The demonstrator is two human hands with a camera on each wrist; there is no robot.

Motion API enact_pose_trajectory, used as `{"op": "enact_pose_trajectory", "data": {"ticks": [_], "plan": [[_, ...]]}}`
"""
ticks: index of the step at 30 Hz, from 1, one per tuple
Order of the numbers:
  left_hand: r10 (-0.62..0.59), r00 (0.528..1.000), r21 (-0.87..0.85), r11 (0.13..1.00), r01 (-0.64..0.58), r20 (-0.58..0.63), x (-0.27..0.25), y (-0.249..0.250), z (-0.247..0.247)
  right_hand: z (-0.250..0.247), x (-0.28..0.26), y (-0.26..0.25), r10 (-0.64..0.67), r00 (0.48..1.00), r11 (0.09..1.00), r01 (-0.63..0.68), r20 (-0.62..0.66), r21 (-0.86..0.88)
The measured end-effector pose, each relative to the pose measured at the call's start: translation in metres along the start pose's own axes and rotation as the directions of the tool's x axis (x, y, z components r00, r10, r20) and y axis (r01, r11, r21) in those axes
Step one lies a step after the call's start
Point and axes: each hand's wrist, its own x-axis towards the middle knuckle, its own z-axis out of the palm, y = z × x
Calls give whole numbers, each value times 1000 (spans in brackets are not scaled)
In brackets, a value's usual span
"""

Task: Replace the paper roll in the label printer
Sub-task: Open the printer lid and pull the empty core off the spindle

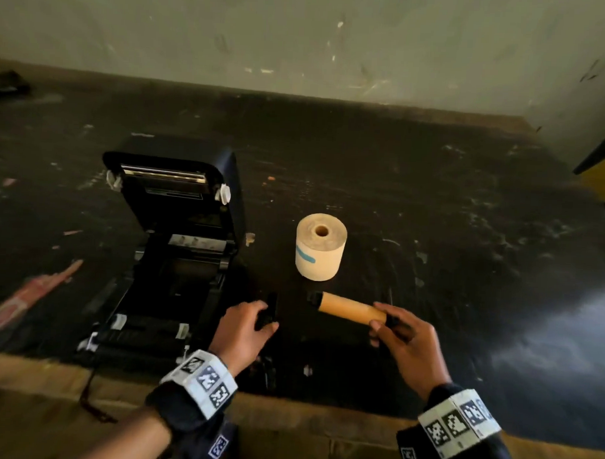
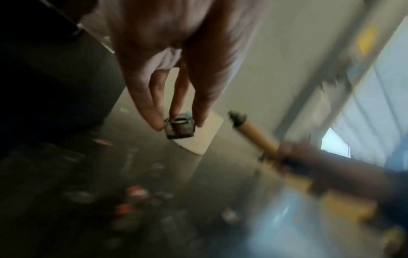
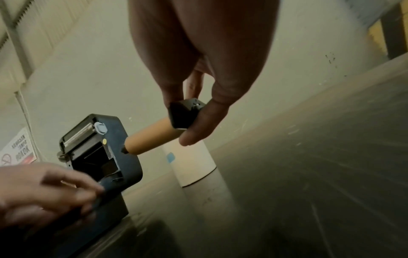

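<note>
Head: black label printer point(image 1: 170, 245), lid open, on dark scuffed surface point(image 1: 432, 206); cream paper roll point(image 1: 321, 252) upright at its 3 o'clock.
Left wrist: left hand point(image 2: 167, 57) fingers pinch small black end cap point(image 2: 180, 128).
Right wrist: right hand point(image 3: 198, 61) fingers grip black end of brown cardboard core point(image 3: 152, 136).

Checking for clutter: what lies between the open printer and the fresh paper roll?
Head view: only bare dark tabletop between printer and paper roll, apart from a small scrap beside the printer.
</note>
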Motion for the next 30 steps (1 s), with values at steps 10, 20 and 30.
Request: {"op": "enact_pose_trajectory", "data": {"ticks": [10, 20, 30], "plan": [[13, 993, 453, 889, -64, 115, 12, 0, 36, -9, -11, 16, 41, 996, 998, -44, 80, 36], [424, 862, -240, 900, -365, 278, 10, 60, 22, -20, -9, 11, 17, 989, 996, -3, 144, -91], [365, 926, -141, 926, -350, 95, 41, 40, -15, -65, 3, 26, 73, 991, 925, -108, -110, -364]]}}
